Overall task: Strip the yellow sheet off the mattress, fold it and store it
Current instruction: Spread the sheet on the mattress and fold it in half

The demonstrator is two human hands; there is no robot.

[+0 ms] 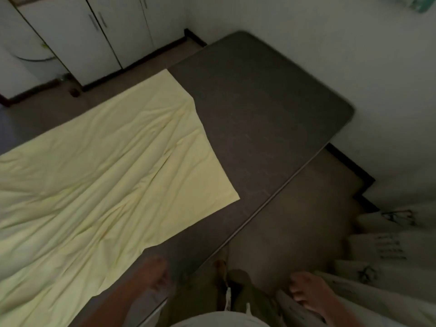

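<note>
Yellow sheet (pixel 106 166) lies spread over left of mattress (pixel 259 109). Left hand (pixel 157 277) blurred, grip indeterminable; right hand (pixel 309 293) fingers loosely straight.

A dark mattress (pixel 271 109) with rounded corners lies low on the floor (pixel 306 220), running diagonally across the view. The yellow sheet (pixel 106 173) lies flat and creased directly on its left part, reaching the mattress's far long edge and running out of view at the left, while the right part of the mattress is bare. Pale patterned fabrics (pixel 389 244) lie on the floor at the right, apart from the mattress.
</note>
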